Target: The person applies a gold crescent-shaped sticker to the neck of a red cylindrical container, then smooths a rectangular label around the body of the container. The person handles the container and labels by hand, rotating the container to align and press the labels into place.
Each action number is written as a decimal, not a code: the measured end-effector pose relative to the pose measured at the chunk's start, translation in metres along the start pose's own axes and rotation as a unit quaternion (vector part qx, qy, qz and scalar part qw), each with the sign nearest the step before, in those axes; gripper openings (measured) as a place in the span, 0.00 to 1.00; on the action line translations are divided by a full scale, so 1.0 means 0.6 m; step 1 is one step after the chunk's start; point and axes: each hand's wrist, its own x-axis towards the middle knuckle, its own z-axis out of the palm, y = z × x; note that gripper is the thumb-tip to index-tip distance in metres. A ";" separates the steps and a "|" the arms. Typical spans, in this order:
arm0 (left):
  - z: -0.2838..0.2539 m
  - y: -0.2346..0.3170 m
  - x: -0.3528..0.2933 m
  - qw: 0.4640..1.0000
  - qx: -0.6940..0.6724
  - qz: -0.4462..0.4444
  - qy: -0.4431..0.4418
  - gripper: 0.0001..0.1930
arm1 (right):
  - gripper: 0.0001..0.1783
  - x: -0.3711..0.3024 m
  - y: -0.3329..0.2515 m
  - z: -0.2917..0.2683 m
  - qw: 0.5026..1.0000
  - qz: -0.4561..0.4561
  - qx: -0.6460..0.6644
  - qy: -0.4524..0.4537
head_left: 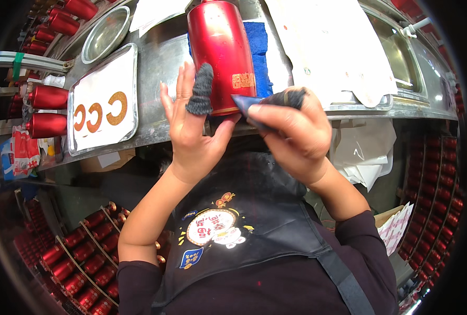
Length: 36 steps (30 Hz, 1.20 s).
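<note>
I see the right hand (298, 128) closed on a dark blue flat piece (244, 104), pinched, tip at the bottle's near end; can't quite tell if it's a scraper or folded cloth. Left hand (190, 137) is open, fingers extended beside the bottle, thumb by its near end. Black finger sleeve (200, 90) on the left. Red bottle (220, 47) lies on blue cloth (261, 50), gold mark (243, 80) facing up. Further out, I've got metal table (162, 79), tray (136, 79) with gold curved pieces (117, 108) left, white sheets (328, 47) right.
</note>
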 end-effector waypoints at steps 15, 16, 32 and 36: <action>0.018 -0.014 -0.006 0.984 -0.146 -0.099 0.007 0.47 | 0.12 -0.048 -0.018 -0.023 0.976 0.187 0.112 -0.003; 0.018 -0.015 -0.008 0.984 -0.147 -0.100 0.002 0.47 | 0.12 -0.047 -0.022 -0.020 0.970 0.208 0.128 0.008; 0.024 -0.024 -0.014 0.979 -0.163 -0.117 0.019 0.49 | 0.09 -0.011 -0.027 -0.007 0.961 0.252 0.021 0.114; 0.011 -0.011 -0.006 0.989 -0.109 -0.101 0.003 0.52 | 0.10 0.007 0.001 -0.023 0.984 0.169 0.036 0.047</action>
